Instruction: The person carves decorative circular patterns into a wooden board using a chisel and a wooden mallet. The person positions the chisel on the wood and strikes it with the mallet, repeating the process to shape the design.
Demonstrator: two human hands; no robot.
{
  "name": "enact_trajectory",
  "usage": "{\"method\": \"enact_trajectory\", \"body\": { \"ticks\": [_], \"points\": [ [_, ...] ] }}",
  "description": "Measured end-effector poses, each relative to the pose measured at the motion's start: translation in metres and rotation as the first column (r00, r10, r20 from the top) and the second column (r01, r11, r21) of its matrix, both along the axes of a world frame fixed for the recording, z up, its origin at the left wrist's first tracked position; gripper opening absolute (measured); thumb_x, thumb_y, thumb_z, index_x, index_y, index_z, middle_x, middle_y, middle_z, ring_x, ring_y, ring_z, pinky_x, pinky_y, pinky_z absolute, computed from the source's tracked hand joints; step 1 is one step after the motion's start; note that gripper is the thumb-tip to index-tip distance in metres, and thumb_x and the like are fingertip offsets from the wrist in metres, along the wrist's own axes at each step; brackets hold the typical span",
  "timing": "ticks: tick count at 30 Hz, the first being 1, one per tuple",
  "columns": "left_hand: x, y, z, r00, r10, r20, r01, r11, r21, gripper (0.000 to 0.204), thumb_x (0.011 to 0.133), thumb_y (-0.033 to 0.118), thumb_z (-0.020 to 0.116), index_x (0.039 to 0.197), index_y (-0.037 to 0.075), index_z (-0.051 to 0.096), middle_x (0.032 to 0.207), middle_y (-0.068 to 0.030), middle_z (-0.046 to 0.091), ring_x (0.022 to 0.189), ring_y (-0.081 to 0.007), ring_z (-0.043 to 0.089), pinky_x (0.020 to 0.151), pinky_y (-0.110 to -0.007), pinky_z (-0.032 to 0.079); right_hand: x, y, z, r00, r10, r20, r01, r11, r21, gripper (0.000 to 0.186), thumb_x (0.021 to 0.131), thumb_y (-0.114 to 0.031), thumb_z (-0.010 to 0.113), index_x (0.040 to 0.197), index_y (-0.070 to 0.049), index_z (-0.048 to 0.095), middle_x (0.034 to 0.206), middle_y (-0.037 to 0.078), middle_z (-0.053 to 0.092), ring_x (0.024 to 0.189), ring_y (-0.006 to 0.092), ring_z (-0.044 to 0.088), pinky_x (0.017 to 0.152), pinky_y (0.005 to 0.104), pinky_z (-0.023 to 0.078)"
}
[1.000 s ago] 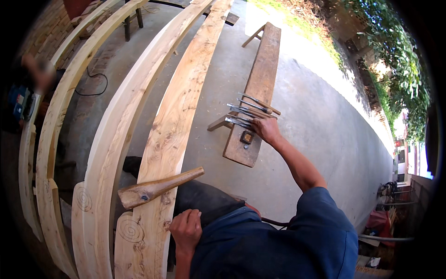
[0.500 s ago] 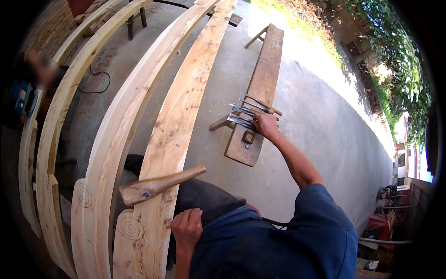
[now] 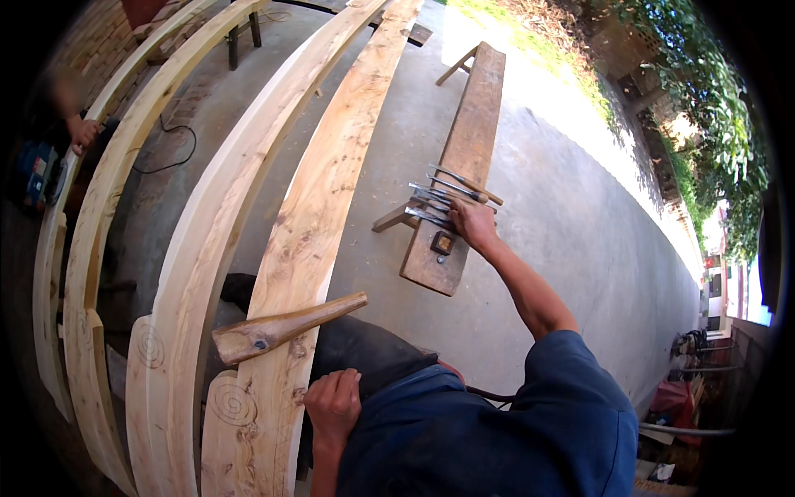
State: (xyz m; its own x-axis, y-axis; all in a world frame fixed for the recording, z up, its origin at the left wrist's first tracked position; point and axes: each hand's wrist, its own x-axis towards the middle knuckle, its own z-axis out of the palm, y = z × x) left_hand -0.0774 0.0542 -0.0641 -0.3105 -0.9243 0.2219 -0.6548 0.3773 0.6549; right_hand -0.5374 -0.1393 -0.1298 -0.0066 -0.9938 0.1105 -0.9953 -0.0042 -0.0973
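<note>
My right hand (image 3: 472, 224) reaches out to a row of several metal chisels (image 3: 435, 199) lying across a long wooden bench (image 3: 468, 141), its fingers closed over the handles of the nearest ones. My left hand (image 3: 334, 406) rests on the near edge of a wide pale plank (image 3: 323, 199), fingers curled on the wood. A wooden mallet (image 3: 281, 327) lies across that plank just above my left hand, untouched.
More long curved planks (image 3: 199, 240) run alongside to the left. Another person's hand (image 3: 83, 132) and a blue power tool (image 3: 37, 170) sit at the far left. A black cable (image 3: 170, 157) lies on the concrete floor (image 3: 571, 232). Clutter stands at the lower right.
My right hand has slid slightly down along the chisels toward the bench's near end. The left hand and the mallet have stayed put.
</note>
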Motion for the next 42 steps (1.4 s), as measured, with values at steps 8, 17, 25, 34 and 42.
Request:
{"method": "enact_trajectory", "body": {
  "ticks": [8, 17, 25, 34, 42],
  "points": [
    [-0.003, -0.002, 0.001, 1.0, -0.014, -0.011, 0.014, 1.0, -0.007, 0.008, 0.088, 0.008, 0.079, 0.092, 0.007, 0.072, 0.081, -0.0069, 0.07, 0.068, -0.0281, 0.066, 0.06, -0.041, 0.051, -0.031, -0.014, -0.024, 0.99, 0.093, -0.107, -0.078, 0.988, 0.134, 0.015, 0.092, -0.021, 0.067, 0.102, -0.009, 0.067, 0.078, 0.019, 0.071, 0.076, 0.0417, 0.071, 0.067, 0.0556, 0.054],
    [0.002, 0.002, -0.001, 1.0, -0.029, -0.01, 0.029, 1.0, -0.008, 0.008, 0.088, 0.007, 0.079, 0.091, 0.007, 0.071, 0.08, -0.0071, 0.069, 0.068, -0.0281, 0.066, 0.061, -0.041, 0.052, 0.0, 0.007, 0.075, 0.93, 0.256, -0.265, -0.217, 0.962, 0.169, 0.017, 0.094, -0.018, 0.062, 0.089, -0.005, 0.051, 0.065, 0.019, 0.064, 0.062, 0.0413, 0.066, 0.06, 0.0519, 0.051],
    [0.006, -0.001, -0.003, 0.998, -0.057, -0.031, 0.058, 0.998, 0.005, 0.009, 0.087, 0.006, 0.078, 0.093, 0.006, 0.072, 0.082, -0.0086, 0.071, 0.071, -0.0295, 0.069, 0.063, -0.041, 0.052, -0.006, 0.059, 0.11, 0.89, 0.321, -0.324, -0.153, 0.88, 0.45, 0.005, 0.094, -0.012, 0.059, 0.094, -0.008, 0.06, 0.071, 0.016, 0.07, 0.066, 0.0383, 0.07, 0.061, 0.0512, 0.053],
    [0.013, 0.01, -0.01, 0.998, -0.026, -0.053, 0.027, 1.0, 0.005, 0.009, 0.088, 0.007, 0.079, 0.094, 0.006, 0.073, 0.083, -0.0086, 0.072, 0.071, -0.0286, 0.069, 0.062, -0.041, 0.052, 0.018, 0.06, 0.093, 0.86, 0.337, -0.382, -0.173, 0.899, 0.403, 0.007, 0.091, -0.009, 0.061, 0.089, -0.008, 0.067, 0.073, 0.014, 0.07, 0.069, 0.0351, 0.072, 0.059, 0.0492, 0.055],
    [0.009, 0.006, -0.012, 0.996, -0.022, -0.081, 0.019, 0.999, -0.032, 0.009, 0.089, 0.009, 0.077, 0.094, 0.008, 0.07, 0.079, -0.005, 0.066, 0.072, -0.0255, 0.068, 0.063, -0.039, 0.053, 0.042, 0.046, 0.078, 0.761, 0.473, -0.445, -0.287, 0.86, 0.422, 0.009, 0.089, -0.008, 0.062, 0.084, -0.004, 0.067, 0.074, 0.016, 0.07, 0.071, 0.0354, 0.072, 0.06, 0.0469, 0.056]
  ]
}}
